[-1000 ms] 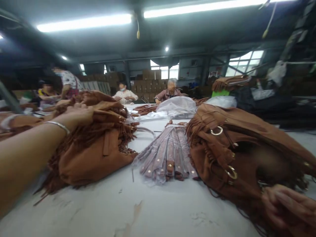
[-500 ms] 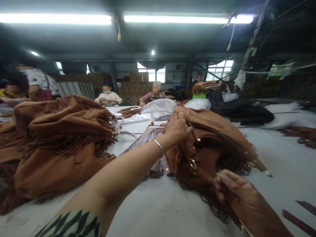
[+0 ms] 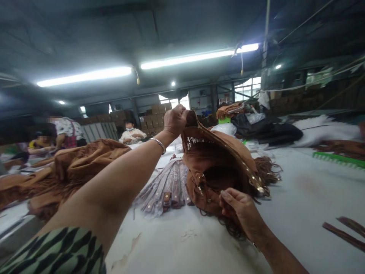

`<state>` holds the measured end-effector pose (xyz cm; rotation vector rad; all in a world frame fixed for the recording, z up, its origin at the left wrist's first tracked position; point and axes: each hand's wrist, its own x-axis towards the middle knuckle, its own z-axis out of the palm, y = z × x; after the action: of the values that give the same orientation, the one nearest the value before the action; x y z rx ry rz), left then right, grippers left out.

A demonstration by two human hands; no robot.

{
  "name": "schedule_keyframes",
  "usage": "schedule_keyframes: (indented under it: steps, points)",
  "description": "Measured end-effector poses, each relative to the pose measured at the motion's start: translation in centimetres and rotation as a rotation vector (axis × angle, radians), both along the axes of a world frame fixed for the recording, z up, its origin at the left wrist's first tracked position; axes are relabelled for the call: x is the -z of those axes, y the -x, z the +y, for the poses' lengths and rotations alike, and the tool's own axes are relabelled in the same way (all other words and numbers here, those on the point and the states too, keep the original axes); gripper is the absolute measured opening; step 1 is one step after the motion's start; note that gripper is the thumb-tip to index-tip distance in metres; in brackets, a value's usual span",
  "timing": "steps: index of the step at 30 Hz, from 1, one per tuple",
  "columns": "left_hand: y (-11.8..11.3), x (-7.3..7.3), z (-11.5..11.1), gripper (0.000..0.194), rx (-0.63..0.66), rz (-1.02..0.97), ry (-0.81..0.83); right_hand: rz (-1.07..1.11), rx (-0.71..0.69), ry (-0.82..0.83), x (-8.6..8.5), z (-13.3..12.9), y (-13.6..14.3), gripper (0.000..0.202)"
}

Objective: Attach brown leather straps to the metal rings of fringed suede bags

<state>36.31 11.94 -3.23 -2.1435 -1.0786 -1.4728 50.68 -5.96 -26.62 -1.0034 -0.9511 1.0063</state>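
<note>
Bag edge (image 3: 207,134) lifted, left hand (image 3: 176,119) clenching it

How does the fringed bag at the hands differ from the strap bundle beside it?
The fringed bag is uncovered; the strap bundle is wrapped in clear plastic. The fringed bag gapes, one edge raised by the left hand; the strap bundle lies fanned out on the table. The fringed bag is bulkier than the strap bundle. Both show brown material and gold-coloured metal.

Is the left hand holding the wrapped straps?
No, the left hand grips the raised edge of the brown bag, while the wrapped straps lie on the table.
</note>
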Motion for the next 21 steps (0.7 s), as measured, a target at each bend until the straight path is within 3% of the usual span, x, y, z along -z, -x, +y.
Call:
schedule_keyframes:
  steps: [4, 8, 11, 13, 15, 17, 19, 21]
  points:
    - [3.1, -6.6, -2.1, 0.013, 0.132, -0.188, -0.202, 0.003, 0.017, -0.023, 0.1, 0.1, 0.0, 0.037]
    - [8.3, -12.7, -5.7, 0.016, 0.134, -0.263, -0.219, -0.015, -0.024, -0.043, 0.1, -0.1, 0.1, 0.036]
    - [12.6, -15.8, -9.8, 0.028, 0.088, -0.165, -0.177, -0.026, -0.060, -0.060, -0.2, -0.4, 0.2, 0.034]
    - [14.8, -16.9, -12.5, 0.033, 0.051, -0.023, -0.068, -0.022, -0.069, -0.066, -0.4, -0.7, 0.3, 0.034]
    - [15.9, -16.8, -14.7, 0.032, 0.037, 0.105, 0.059, -0.014, -0.069, -0.067, -0.5, -0.9, 0.3, 0.033]
    - [15.7, -15.0, -16.0, 0.027, 0.073, 0.277, 0.216, -0.008, -0.061, -0.068, -0.6, -1.0, 0.4, 0.033]
    - [14.5, -11.3, -16.2, 0.019, 0.138, 0.529, 0.413, -0.009, -0.056, -0.071, -0.6, -1.1, 0.5, 0.033]
    - [12.8, -5.7, -15.4, 0.015, 0.187, 0.695, 0.560, -0.019, -0.058, -0.068, -0.6, -1.2, 0.6, 0.032]
